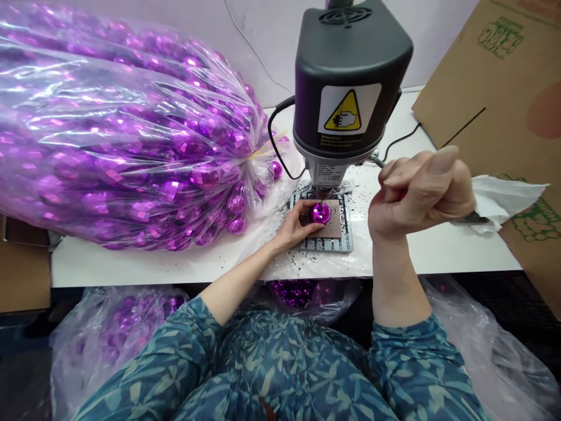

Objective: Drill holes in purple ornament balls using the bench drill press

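A shiny purple faceted ball (320, 213) rests on a small brown board (333, 227) over the metal base plate (346, 242) of a bench drill press (346, 64). The fingers and thumb of my left hand (293, 227) are closed around the ball from the left. Right above it is the drill's chuck (323, 192); whether the bit touches the ball I cannot make out. My right hand (423, 196) is in a fist around the drill press lever (377, 160), most of which the fist hides. White tissue (504, 199) shows behind that fist.
A big clear bag of purple balls (131, 140) lies on the left of the white table (144, 266). Dark shavings surround the base. Cardboard boxes (495, 111) stand at the right. Below the table edge hang plastic bags (118, 333), some with purple balls. A black cable loops beside the drill.
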`<state>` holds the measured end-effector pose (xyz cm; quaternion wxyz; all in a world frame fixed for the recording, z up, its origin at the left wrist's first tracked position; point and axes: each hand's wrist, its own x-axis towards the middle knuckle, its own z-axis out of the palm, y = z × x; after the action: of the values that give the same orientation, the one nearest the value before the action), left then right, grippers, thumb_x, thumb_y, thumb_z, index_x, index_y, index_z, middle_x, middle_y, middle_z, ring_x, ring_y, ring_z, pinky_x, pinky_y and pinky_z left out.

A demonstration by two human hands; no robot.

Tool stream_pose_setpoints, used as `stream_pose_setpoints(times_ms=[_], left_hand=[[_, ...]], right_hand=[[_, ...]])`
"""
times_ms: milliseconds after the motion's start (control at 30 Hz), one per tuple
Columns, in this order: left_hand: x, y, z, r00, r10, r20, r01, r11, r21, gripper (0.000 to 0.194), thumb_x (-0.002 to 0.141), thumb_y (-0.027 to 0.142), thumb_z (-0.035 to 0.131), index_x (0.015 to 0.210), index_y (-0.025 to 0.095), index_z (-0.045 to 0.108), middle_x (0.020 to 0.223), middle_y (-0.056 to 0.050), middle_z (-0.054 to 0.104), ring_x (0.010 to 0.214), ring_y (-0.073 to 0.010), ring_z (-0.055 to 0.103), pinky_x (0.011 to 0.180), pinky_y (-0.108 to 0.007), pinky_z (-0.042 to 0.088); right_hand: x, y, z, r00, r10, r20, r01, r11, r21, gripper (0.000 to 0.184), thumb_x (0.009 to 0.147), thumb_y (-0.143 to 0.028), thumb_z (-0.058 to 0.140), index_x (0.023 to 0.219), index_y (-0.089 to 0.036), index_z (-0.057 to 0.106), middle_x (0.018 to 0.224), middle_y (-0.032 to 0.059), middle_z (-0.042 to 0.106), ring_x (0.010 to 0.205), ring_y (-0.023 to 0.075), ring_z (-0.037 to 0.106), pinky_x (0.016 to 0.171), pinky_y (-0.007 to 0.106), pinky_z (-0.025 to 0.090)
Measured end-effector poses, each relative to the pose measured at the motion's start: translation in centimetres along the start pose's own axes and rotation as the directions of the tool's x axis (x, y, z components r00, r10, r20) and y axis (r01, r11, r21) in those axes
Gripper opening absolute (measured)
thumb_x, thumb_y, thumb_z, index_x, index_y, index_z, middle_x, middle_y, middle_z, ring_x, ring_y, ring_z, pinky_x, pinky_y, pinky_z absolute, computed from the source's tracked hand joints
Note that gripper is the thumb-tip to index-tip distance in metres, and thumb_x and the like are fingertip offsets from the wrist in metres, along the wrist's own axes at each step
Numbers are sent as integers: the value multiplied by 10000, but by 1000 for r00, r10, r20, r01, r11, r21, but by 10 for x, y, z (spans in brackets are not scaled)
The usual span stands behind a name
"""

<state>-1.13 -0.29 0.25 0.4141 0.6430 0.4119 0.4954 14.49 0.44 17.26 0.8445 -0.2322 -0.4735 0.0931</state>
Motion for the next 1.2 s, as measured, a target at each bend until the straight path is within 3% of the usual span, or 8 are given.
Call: stream_pose_setpoints(times_ms=[300,433,700,800,900,1067,1133,1200], left_hand=[[0,-1,1,1000,9,-7,-9,1000,-6,643,806,536,915,1276,206,625,1325,-152,724,1269,-322,704,1131,-521,543],[0,-1,1,1000,7,-9,-8,1000,-7,650,806,536,916,1280,202,620,1325,-152,726,1259,-314,709,1133,-515,546],[-1,-7,2,999,49,-5,-49,999,-11,678,823,586,890,1303,203,602,1328,-160,719,1254,-313,711,1116,-515,561],[0,-9,3,999,54,-1,-54,999,-2,677,828,588,885,1307,205,598,1320,-154,724,1241,-302,717,1102,-496,571],[0,-6,3,998,58,-23,-57,998,36,632,838,547,889,1290,204,610,1299,-147,734,1217,-291,726,1076,-477,584],[-28,24,1,967,206,-147,-164,954,252,476,887,444,856,1240,198,652,1179,-112,756,1103,-265,742,964,-445,617],[-56,39,-2,937,344,-50,-311,894,323,456,925,409,816,1312,231,652,1220,-100,745,1130,-258,733,956,-436,623],[-91,51,-6,872,464,159,-489,801,345,482,949,390,780,1398,287,637,1282,-102,730,1119,-252,737,909,-413,642]], right_hand=[[-12,25,-8,983,-165,-78,174,977,127,592,942,-448,615,567,-126,290,434,-52,254,402,3,224,412,181,268],[-14,32,-11,975,-187,-123,195,979,56,612,917,-508,623,564,-133,292,428,-53,267,400,11,218,416,197,280],[-20,37,-16,931,-364,-36,366,920,138,513,972,-333,560,571,-139,306,401,-71,271,343,5,243,386,183,287],[-10,21,-8,960,-280,-20,281,952,124,514,995,-329,560,559,-151,354,421,-70,312,358,3,301,401,197,310],[11,1,7,999,-46,9,46,998,44,534,953,-461,644,552,-163,456,452,-65,371,386,2,346,421,229,261],[39,-9,24,995,41,88,-43,999,20,533,873,-550,652,560,-148,494,468,-64,386,416,-10,364,491,213,267],[42,-8,24,994,67,85,-68,998,6,547,854,-573,650,553,-142,500,475,-60,381,432,-14,375,523,214,292],[41,-8,23,992,90,89,-90,996,-1,547,830,-596,644,558,-143,503,484,-59,399,439,-17,388,531,217,303]])
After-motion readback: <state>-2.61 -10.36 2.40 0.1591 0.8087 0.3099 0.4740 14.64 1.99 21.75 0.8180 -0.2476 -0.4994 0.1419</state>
